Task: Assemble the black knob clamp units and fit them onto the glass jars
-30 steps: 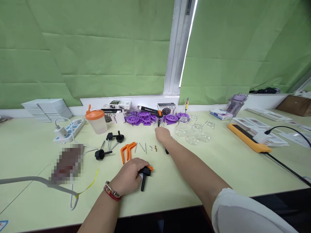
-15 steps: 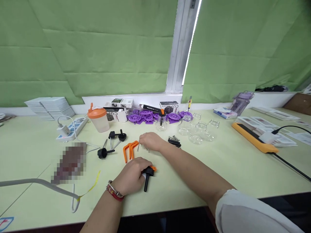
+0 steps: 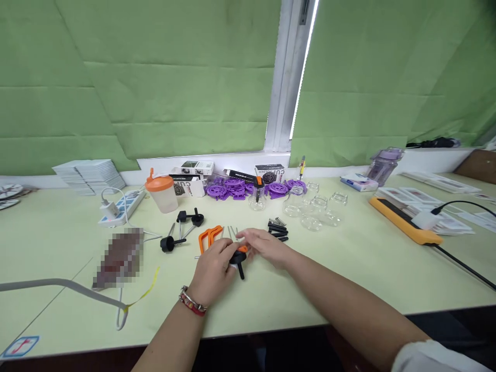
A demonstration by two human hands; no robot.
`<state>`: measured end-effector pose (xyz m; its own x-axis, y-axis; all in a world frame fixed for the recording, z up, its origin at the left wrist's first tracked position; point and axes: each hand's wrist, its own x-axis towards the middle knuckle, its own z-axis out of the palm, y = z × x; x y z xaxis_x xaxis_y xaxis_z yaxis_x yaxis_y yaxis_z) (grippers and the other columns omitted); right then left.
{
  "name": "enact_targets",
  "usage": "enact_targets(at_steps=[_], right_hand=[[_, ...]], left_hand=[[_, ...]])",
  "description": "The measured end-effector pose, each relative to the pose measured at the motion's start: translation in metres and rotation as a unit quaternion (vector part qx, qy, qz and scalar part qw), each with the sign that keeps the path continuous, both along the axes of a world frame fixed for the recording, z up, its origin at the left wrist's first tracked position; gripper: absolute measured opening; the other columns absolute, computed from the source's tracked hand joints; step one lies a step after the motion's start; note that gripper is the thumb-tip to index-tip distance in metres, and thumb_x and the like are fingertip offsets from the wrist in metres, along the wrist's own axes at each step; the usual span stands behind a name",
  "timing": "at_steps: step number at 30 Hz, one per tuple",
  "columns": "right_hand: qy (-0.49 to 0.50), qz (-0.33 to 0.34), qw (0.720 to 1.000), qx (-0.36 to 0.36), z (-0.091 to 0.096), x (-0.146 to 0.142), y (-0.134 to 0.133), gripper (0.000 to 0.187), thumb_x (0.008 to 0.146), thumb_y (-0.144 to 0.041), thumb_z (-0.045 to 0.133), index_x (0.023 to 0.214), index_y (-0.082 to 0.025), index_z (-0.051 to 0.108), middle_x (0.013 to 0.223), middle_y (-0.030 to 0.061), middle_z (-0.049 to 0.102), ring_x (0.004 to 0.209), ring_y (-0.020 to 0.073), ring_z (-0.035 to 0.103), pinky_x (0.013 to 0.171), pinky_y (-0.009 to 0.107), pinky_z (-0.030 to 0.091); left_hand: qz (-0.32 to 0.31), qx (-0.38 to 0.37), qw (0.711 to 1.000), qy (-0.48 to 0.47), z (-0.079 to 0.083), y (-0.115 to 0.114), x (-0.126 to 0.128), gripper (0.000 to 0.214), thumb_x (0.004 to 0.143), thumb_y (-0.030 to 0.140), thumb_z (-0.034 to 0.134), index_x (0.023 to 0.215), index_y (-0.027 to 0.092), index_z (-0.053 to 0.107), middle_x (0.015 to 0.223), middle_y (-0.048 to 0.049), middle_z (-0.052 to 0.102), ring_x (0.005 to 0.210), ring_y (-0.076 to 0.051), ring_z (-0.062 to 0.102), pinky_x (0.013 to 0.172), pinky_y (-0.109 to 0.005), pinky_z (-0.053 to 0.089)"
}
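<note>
Just left of centre, my left hand (image 3: 214,267) is closed around a round black lid (image 3: 237,258) with a black stem pointing down toward me. An orange piece (image 3: 242,249) sits on the lid's upper side. My right hand (image 3: 267,245) meets the same part from the right, its fingers bent together at the orange piece. Whatever those fingertips pinch is hidden. Beyond the hands lie orange bent handles (image 3: 210,236) and thin metal rods (image 3: 231,232). Farther left rest black lids (image 3: 168,244) with stems and metal rods.
Black tubes (image 3: 277,228) and small springs lie right of the hands. Clear glass jars (image 3: 311,222) stand behind, near purple plastic parts (image 3: 217,191). An orange-lidded cup (image 3: 163,195), a white power strip (image 3: 130,205) and an orange power strip (image 3: 406,221) flank the work area.
My right hand has come back from the metal rods to the black lid in my left hand. The left hand has moved slightly away from me with the lid, whose stem has turned.
</note>
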<state>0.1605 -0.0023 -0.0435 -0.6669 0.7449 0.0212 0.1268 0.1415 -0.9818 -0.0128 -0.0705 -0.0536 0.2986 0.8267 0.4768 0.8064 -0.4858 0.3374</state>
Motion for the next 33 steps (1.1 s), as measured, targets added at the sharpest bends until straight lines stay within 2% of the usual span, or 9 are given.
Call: enact_targets(at_steps=[3, 8, 12, 15, 18, 22, 29, 31, 33], right_hand=[[0.085, 0.057, 0.981, -0.162, -0.014, 0.011, -0.023, 0.04, 0.085, -0.046, 0.056, 0.111, -0.016, 0.052, 0.085, 0.0054, 0.065, 0.071, 0.0145, 0.064, 0.064, 0.028, 0.05], [0.113, -0.012, 0.971, -0.209, -0.028, 0.012, -0.017, 0.041, 0.068, -0.028, 0.073, 0.101, -0.012, 0.056, 0.069, 0.0032, 0.065, 0.051, 0.012, 0.059, 0.048, 0.023, 0.046], [0.181, -0.104, 0.956, -0.205, -0.021, 0.025, 0.001, 0.035, 0.067, -0.025, 0.074, 0.094, -0.013, 0.056, 0.071, 0.0037, 0.067, 0.054, 0.0105, 0.06, 0.051, 0.022, 0.047], [0.224, -0.152, 0.943, -0.192, -0.017, 0.037, 0.01, 0.035, 0.066, -0.024, 0.076, 0.093, -0.016, 0.054, 0.073, 0.0033, 0.068, 0.056, 0.0099, 0.06, 0.053, 0.021, 0.048], [0.228, -0.159, 0.943, -0.184, -0.017, 0.045, 0.015, 0.036, 0.066, -0.024, 0.076, 0.093, -0.016, 0.054, 0.073, 0.004, 0.069, 0.057, 0.0104, 0.061, 0.054, 0.022, 0.048], [0.216, -0.144, 0.95, -0.171, -0.018, 0.045, 0.016, 0.038, 0.067, -0.025, 0.075, 0.097, -0.016, 0.054, 0.075, 0.0044, 0.069, 0.059, 0.0108, 0.061, 0.054, 0.023, 0.048], [0.176, -0.122, 0.968, -0.134, -0.014, 0.043, 0.012, 0.043, 0.068, -0.028, 0.073, 0.104, -0.015, 0.054, 0.077, 0.0041, 0.068, 0.058, 0.0115, 0.061, 0.055, 0.025, 0.048], [0.163, -0.116, 0.974, -0.106, -0.015, 0.04, 0.011, 0.043, 0.068, -0.027, 0.072, 0.105, -0.016, 0.053, 0.076, 0.0029, 0.067, 0.057, 0.0117, 0.06, 0.054, 0.025, 0.047], [0.157, -0.109, 0.979, -0.074, -0.018, 0.036, 0.008, 0.042, 0.068, -0.026, 0.07, 0.105, -0.018, 0.051, 0.077, 0.0015, 0.067, 0.056, 0.0112, 0.059, 0.054, 0.025, 0.046]], left_hand=[[0.038, -0.035, 0.998, -0.019, -0.004, 0.003, 0.008, 0.05, 0.073, 0.007, 0.05, 0.121, 0.021, 0.053, 0.111, -0.0096, 0.057, 0.1, -0.024, 0.056, 0.08, -0.037, 0.047], [0.047, -0.066, 0.996, -0.048, -0.005, 0.006, 0.002, 0.043, 0.074, 0.009, 0.053, 0.115, 0.018, 0.057, 0.104, -0.009, 0.06, 0.093, -0.021, 0.058, 0.081, -0.036, 0.047], [0.199, -0.073, 0.974, -0.078, 0.004, 0.009, -0.024, 0.022, 0.081, 0.026, 0.052, 0.095, 0.017, 0.065, 0.089, -0.0075, 0.063, 0.077, -0.019, 0.059, 0.072, -0.033, 0.047], [0.326, -0.119, 0.938, 0.006, 0.015, 0.014, -0.043, 0.022, 0.082, 0.025, 0.045, 0.075, 0.017, 0.064, 0.08, -0.0094, 0.064, 0.075, -0.022, 0.06, 0.067, -0.033, 0.046], [0.393, -0.175, 0.897, 0.103, 0.022, 0.023, -0.052, 0.022, 0.08, 0.02, 0.042, 0.077, 0.015, 0.064, 0.084, -0.014, 0.066, 0.079, -0.026, 0.062, 0.061, -0.033, 0.045], [0.404, -0.215, 0.872, 0.173, 0.02, 0.038, -0.051, 0.03, 0.079, 0.012, 0.037, 0.088, 0.013, 0.065, 0.092, -0.0177, 0.066, 0.082, -0.028, 0.064, 0.059, -0.033, 0.045], [0.376, -0.196, 0.881, 0.207, 0.023, 0.039, -0.04, 0.032, 0.082, 0.011, 0.034, 0.093, 0.011, 0.064, 0.093, -0.0176, 0.066, 0.085, -0.028, 0.065, 0.064, -0.033, 0.046], [0.363, -0.171, 0.892, 0.21, 0.03, 0.031, -0.029, 0.032, 0.083, 0.013, 0.035, 0.097, 0.011, 0.063, 0.095, -0.0172, 0.065, 0.085, -0.028, 0.064, 0.063, -0.033, 0.046], [0.301, -0.097, 0.933, 0.17, 0.037, 0.021, -0.012, 0.033, 0.087, 0.023, 0.038, 0.108, 0.013, 0.061, 0.094, -0.015, 0.065, 0.084, -0.027, 0.064, 0.065, -0.032, 0.045]])
